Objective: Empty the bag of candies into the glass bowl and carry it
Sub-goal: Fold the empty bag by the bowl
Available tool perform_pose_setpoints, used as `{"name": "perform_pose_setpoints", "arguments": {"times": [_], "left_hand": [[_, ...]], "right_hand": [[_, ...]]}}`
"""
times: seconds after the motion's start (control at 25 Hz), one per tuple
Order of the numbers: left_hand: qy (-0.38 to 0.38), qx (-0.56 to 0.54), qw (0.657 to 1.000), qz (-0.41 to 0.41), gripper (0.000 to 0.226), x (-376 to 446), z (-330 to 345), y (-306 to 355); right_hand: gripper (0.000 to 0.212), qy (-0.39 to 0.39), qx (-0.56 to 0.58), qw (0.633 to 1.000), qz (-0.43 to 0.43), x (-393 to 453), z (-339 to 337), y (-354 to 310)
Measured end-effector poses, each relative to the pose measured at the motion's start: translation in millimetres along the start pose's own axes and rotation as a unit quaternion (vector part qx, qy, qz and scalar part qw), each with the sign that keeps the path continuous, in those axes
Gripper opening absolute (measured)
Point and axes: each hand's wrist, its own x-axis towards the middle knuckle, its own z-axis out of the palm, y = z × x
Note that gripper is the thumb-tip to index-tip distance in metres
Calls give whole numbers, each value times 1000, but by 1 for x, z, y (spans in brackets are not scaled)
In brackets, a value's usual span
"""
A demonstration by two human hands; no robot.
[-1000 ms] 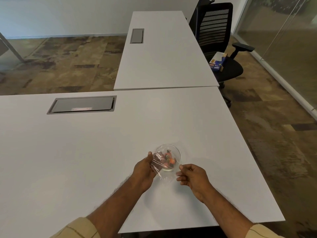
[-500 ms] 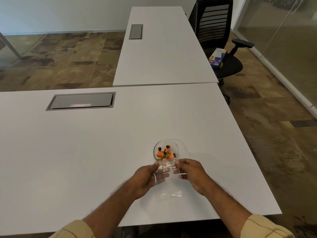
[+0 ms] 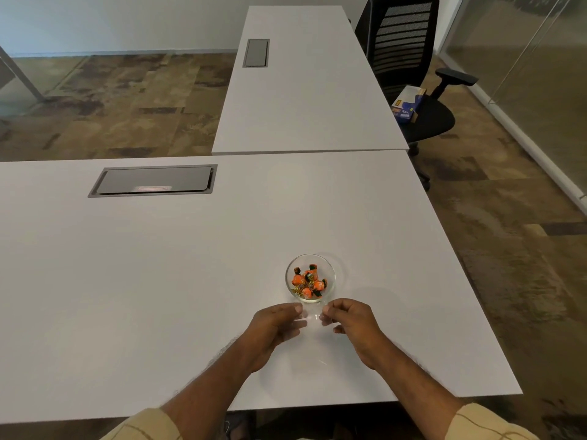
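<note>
A small glass bowl [image 3: 330, 267] stands on the white table [image 3: 158, 281], holding several orange wrapped candies [image 3: 308, 282]. Just in front of it, a clear empty plastic bag [image 3: 313, 341] lies low over the table, hard to see. My left hand [image 3: 276, 328] pinches the bag's top left corner. My right hand [image 3: 351, 322] pinches its top right corner. Both hands sit close to the bowl's near rim without touching it.
A grey cable hatch [image 3: 152, 181] is set in the table at the back left. A second white table [image 3: 305, 81] joins at the far side. A black office chair [image 3: 409, 68] with a blue box [image 3: 408, 104] stands at the right.
The bag was tipped over the bowl and the candies dropped in. Both hands then drew the empty bag back toward me and lowered it to the table.
</note>
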Motion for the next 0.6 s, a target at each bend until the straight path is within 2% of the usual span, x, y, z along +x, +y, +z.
{"name": "perform_pose_setpoints", "arguments": {"times": [0.12,0.24,0.44,0.6], "left_hand": [[29,135,988,65,22,-1,0,7],[-23,238,968,80,21,-1,6,11],[-19,295,950,101,9,1,12,10],[10,307,944,117,14,1,15,4]], "right_hand": [[9,-38,-46,998,-25,-5,1,0],[8,-62,-66,995,-40,-9,5,-1],[9,-41,-73,995,-44,-12,7,-1],[14,-24,-76,996,-38,-15,6,1]]}}
